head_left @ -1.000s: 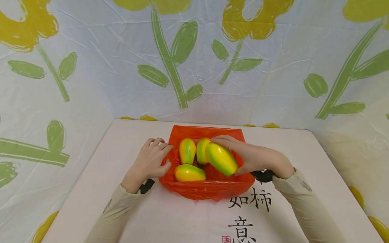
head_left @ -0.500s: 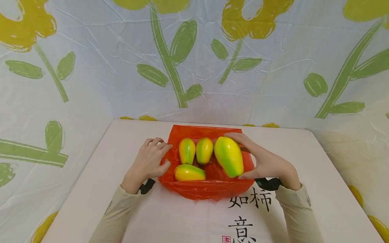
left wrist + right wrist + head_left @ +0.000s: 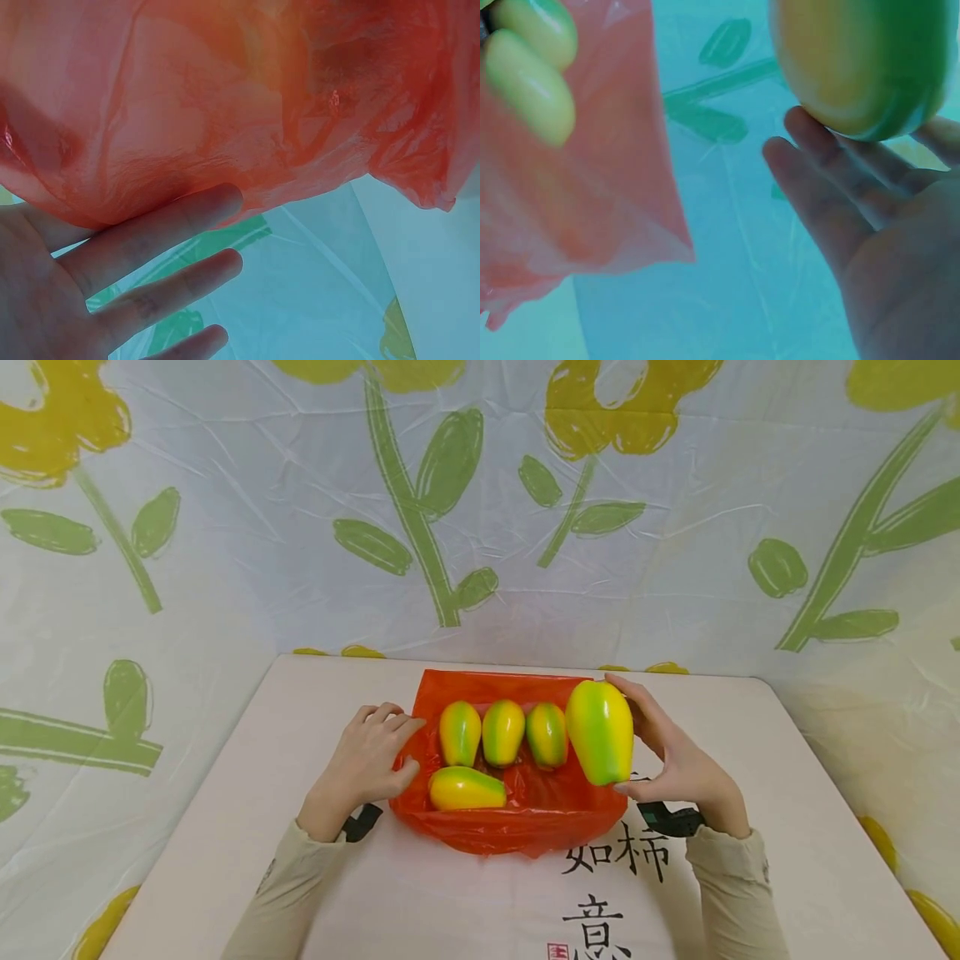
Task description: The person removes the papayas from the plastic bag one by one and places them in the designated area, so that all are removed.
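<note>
A red plastic bag [image 3: 510, 827] stands on the table with its mouth spread wide. Inside lie several yellow-green papayas, among them one on its side [image 3: 467, 787] at the front left and one upright [image 3: 547, 735] at the back right. My right hand [image 3: 678, 760] holds another papaya [image 3: 600, 732] between thumb and fingers, raised over the bag's right edge. In the right wrist view, this papaya [image 3: 866, 67] rests against the fingers, apart from the bag [image 3: 607, 165]. My left hand [image 3: 367, 756] is at the bag's left side, its extended fingers [image 3: 172, 232] along the plastic.
The pale table [image 3: 420, 893] has black written characters [image 3: 592, 918] printed in front of the bag and a small red seal mark [image 3: 557, 951]. A white cloth with yellow flowers and green stems [image 3: 427, 527] hangs behind and at both sides.
My right hand has drawn the held papaya to the right and up, from over the bag's middle to its right edge, uncovering the back right papaya. My left hand has stayed in place.
</note>
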`<action>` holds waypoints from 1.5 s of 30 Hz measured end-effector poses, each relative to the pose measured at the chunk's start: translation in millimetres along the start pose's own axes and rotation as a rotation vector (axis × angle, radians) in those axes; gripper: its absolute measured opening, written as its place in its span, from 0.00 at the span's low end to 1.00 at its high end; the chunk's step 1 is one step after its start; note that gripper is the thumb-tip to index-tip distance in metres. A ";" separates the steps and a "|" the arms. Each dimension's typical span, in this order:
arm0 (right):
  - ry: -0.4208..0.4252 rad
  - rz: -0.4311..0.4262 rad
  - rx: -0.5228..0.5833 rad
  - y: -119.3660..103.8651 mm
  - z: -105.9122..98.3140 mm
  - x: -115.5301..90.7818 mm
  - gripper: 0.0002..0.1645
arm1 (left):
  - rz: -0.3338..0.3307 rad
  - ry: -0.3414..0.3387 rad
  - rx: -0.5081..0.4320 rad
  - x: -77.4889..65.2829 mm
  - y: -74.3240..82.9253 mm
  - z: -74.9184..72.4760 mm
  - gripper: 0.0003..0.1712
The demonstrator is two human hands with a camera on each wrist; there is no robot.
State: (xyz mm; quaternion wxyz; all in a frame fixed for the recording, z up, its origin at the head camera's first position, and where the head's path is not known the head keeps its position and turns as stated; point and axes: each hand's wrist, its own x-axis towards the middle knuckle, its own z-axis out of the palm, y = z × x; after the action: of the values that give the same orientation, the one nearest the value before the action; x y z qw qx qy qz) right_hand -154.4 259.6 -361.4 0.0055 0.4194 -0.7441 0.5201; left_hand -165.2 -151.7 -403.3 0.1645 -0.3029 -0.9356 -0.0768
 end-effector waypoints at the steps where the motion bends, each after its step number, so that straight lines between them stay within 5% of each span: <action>1: 0.015 -0.017 0.014 2.2 -0.7 -0.5 0.72 | 0.001 0.000 0.000 0.1 0.0 -0.3 0.27; 11: 0.162 -0.097 0.112 26.5 -11.8 -12.8 0.68 | 0.001 -0.003 -0.006 0.3 0.8 1.9 0.27; 22: 0.293 -0.049 0.187 54.0 -27.5 -29.1 0.63 | 0.014 0.006 -0.002 -0.9 -0.7 2.4 0.27; 34: 0.390 0.140 0.266 104.7 -35.2 -47.8 0.58 | 0.003 -0.001 -0.002 -0.6 -2.1 0.5 0.27; 45: 0.376 0.340 0.216 130.4 -33.8 -66.7 0.58 | 0.001 -0.011 -0.001 -1.6 -2.1 1.5 0.27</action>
State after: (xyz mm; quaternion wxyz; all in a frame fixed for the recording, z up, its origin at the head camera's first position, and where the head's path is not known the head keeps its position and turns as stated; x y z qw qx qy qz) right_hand -207.7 341.2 -475.8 0.0114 0.1825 -0.7300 0.6585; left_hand -165.5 -153.9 -405.3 0.1592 -0.3041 -0.9362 -0.0756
